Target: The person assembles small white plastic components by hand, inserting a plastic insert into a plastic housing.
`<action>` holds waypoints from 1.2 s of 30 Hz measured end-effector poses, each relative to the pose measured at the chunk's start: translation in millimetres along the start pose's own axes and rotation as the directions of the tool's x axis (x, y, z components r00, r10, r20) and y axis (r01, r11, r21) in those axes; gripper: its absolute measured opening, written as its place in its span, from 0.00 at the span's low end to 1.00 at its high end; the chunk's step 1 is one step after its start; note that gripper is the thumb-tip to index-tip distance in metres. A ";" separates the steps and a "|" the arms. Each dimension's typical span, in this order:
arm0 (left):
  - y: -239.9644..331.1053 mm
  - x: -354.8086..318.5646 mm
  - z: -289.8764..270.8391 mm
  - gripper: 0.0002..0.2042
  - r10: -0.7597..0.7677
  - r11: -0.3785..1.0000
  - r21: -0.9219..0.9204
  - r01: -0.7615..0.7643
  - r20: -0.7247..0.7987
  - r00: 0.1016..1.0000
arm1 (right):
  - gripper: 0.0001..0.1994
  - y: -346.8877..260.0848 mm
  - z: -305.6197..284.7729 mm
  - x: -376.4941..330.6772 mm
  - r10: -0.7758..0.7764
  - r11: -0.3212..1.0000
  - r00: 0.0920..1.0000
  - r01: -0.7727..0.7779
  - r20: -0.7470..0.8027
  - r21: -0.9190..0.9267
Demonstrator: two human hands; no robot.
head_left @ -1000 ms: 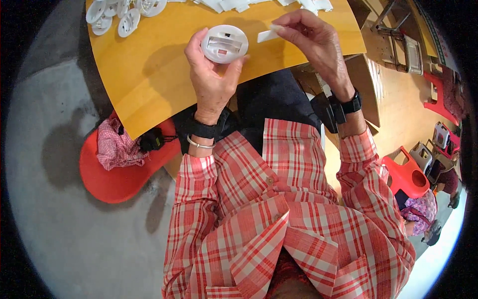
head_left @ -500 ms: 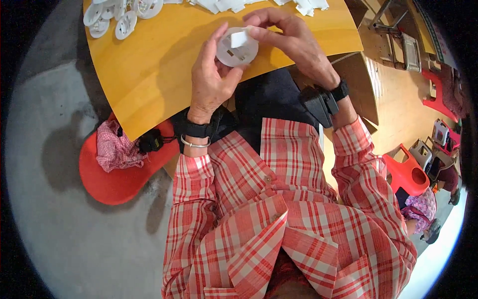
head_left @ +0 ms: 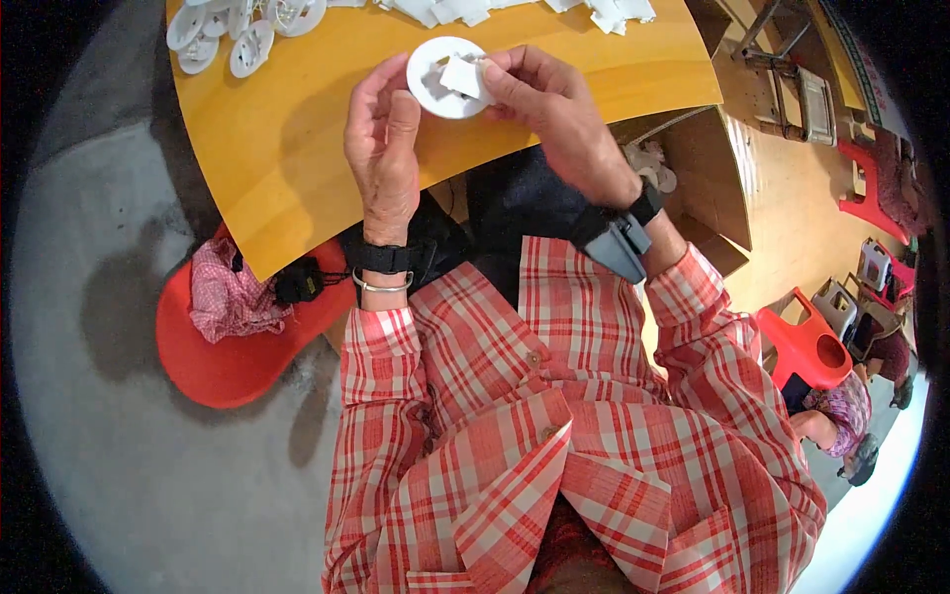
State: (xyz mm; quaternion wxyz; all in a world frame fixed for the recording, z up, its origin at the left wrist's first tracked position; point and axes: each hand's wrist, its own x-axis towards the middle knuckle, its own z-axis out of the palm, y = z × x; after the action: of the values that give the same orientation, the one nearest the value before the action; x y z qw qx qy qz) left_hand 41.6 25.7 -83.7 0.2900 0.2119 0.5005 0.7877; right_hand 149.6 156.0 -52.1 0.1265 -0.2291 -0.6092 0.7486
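Having been shifted rightward on the disc point(head_left: 423, 71), the white piece point(head_left: 461, 77) is pinched by the right hand point(head_left: 564, 119), apparently not flush, with the left hand point(head_left: 382, 153) loosened alongside.

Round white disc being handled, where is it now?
In the head view, the round white disc is near top centre, between the left hand and right hand, a flat white piece overlapping it.

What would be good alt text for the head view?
The right hand holds a small, flat white piece over a round white plastic disc, the left hand at its edge, above a yellow table bearing flat white pieces.
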 end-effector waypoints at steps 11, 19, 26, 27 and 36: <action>12.8 2.5 5.2 0.32 0.028 0.993 -0.118 -0.009 0.160 0.987 | 0.11 -5.6 49.3 -6.1 0.076 0.932 0.962 0.024 -0.262 0.361; 14.5 -0.9 3.8 0.35 -0.134 0.958 -0.225 0.180 0.204 0.970 | 0.10 -17.1 28.5 2.5 -0.212 0.977 0.942 0.210 -0.259 -0.036; 14.5 -0.3 3.0 0.34 -0.127 0.927 -0.320 0.194 0.218 0.968 | 0.08 -33.9 27.2 4.1 -0.456 0.675 0.881 0.249 -0.128 -0.695; 14.5 0.1 2.8 0.34 -0.122 0.927 -0.326 0.187 0.210 0.970 | 0.08 -33.4 27.7 3.9 -0.455 0.676 0.881 0.249 -0.128 -0.693; 15.0 0.1 4.7 0.33 -0.133 0.929 -0.323 0.183 0.171 0.976 | 0.06 -31.9 30.5 1.9 -0.550 0.539 0.833 0.307 -0.053 -0.784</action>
State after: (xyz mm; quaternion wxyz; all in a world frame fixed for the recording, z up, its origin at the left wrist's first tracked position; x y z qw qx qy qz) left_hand 40.8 23.9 -68.1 0.4204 0.1753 0.3513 0.8180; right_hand 129.9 138.0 -16.8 0.2910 -0.2102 -0.8725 0.3315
